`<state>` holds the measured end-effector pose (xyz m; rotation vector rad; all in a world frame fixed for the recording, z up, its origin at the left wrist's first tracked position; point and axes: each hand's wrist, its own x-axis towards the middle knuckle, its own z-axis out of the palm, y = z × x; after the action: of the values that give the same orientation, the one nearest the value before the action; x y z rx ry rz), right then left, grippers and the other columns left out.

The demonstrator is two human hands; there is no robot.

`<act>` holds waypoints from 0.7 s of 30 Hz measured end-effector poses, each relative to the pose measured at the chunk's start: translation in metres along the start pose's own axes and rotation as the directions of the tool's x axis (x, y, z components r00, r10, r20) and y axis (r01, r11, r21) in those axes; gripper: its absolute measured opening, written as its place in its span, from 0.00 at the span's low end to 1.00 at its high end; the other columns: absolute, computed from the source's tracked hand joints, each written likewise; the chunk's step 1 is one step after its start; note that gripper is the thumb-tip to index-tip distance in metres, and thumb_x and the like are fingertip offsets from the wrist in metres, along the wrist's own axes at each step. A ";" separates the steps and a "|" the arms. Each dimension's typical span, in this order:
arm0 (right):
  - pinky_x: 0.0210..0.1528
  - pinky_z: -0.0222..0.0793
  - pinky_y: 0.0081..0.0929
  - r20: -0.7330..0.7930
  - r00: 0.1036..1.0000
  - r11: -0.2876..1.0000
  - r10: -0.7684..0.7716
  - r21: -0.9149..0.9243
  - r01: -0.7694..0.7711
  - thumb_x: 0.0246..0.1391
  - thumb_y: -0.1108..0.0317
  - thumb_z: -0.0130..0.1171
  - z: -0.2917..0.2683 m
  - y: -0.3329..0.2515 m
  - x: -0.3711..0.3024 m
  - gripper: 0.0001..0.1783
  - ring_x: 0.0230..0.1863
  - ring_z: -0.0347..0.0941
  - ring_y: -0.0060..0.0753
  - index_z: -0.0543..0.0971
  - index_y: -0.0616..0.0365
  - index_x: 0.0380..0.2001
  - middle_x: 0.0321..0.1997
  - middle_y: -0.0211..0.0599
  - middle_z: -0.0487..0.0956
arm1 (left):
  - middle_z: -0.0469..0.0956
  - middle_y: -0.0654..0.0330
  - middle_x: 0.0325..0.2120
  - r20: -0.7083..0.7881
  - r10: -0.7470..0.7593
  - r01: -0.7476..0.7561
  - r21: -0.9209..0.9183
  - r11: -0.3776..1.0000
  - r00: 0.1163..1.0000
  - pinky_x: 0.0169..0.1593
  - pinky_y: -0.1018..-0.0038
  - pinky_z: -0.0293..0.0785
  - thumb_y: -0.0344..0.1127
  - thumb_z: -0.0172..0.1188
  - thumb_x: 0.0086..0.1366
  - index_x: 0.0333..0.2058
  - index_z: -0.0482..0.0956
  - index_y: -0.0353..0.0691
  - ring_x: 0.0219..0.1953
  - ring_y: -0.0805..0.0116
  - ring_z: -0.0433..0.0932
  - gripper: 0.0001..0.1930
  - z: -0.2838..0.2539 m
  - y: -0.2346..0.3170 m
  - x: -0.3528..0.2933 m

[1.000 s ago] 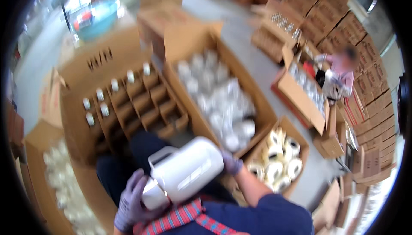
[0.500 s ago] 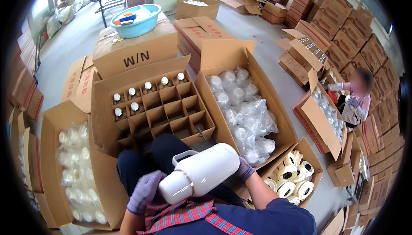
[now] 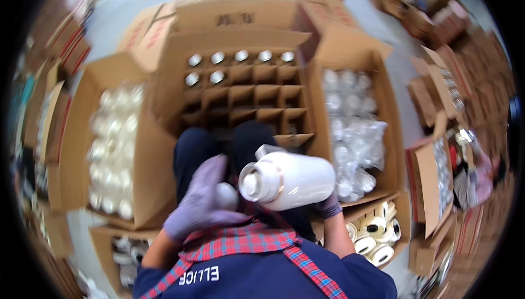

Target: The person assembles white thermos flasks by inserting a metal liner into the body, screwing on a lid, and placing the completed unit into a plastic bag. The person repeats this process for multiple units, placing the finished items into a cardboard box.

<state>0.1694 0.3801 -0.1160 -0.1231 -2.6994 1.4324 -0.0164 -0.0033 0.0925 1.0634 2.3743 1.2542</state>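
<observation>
A white vacuum flask (image 3: 306,179) with a side handle and a thin gold-coloured ring lies tilted above my lap, its stoppered mouth pointing left. My right hand (image 3: 330,207), in a purple glove, grips its base end; the flask partly hides the fingers. The gloved left hand (image 3: 203,203) is just left of the mouth, apart from it. Between its thumb and fingers sits a white rounded cap (image 3: 226,195). Beyond my knees stands a divided carton (image 3: 240,39), with several silver-topped bottles (image 3: 241,56) in its far cells.
On the right, an open carton (image 3: 395,162) holds clear-bagged goods (image 3: 355,135); cream-coloured rolled parts (image 3: 377,236) fill a box nearer me. A carton of bagged white pieces (image 3: 112,146) is on the left. A co-worker (image 3: 481,176) sits among boxes at far right.
The white cap has come off the flask and moved left in my left hand, baring the mouth and stopper. The flask has swung flatter. My head view has turned.
</observation>
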 end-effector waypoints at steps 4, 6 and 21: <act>0.69 0.64 0.37 0.075 0.996 0.998 -0.039 0.050 0.036 0.62 0.62 0.56 0.000 -0.011 0.015 0.28 0.65 0.72 0.38 0.71 0.53 0.65 0.65 0.38 0.75 | 0.71 0.40 0.57 -0.299 0.219 -0.278 -0.171 0.945 0.929 0.62 0.61 0.70 0.45 0.78 0.48 0.66 0.59 0.27 0.59 0.46 0.72 0.52 0.028 0.025 0.038; 0.73 0.55 0.37 0.083 0.996 0.999 -0.044 -0.007 0.045 0.64 0.59 0.53 0.013 -0.010 0.038 0.32 0.71 0.63 0.38 0.64 0.52 0.69 0.70 0.38 0.69 | 0.74 0.46 0.54 -0.305 0.296 -0.341 -0.107 0.934 0.905 0.59 0.63 0.72 0.41 0.77 0.49 0.62 0.65 0.29 0.55 0.50 0.76 0.45 0.009 0.034 0.053; 0.76 0.48 0.37 0.129 0.991 0.999 -0.044 0.021 0.042 0.65 0.57 0.56 0.031 -0.032 0.072 0.37 0.74 0.56 0.39 0.57 0.53 0.72 0.74 0.40 0.63 | 0.75 0.51 0.45 -0.277 0.501 -0.539 -0.079 0.838 0.820 0.52 0.57 0.78 0.36 0.76 0.43 0.49 0.76 0.38 0.48 0.46 0.79 0.32 -0.036 0.099 0.036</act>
<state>0.0930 0.3449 -0.1046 0.0303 -2.7712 1.5027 -0.0122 0.0361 0.1969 1.6701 2.1640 1.8163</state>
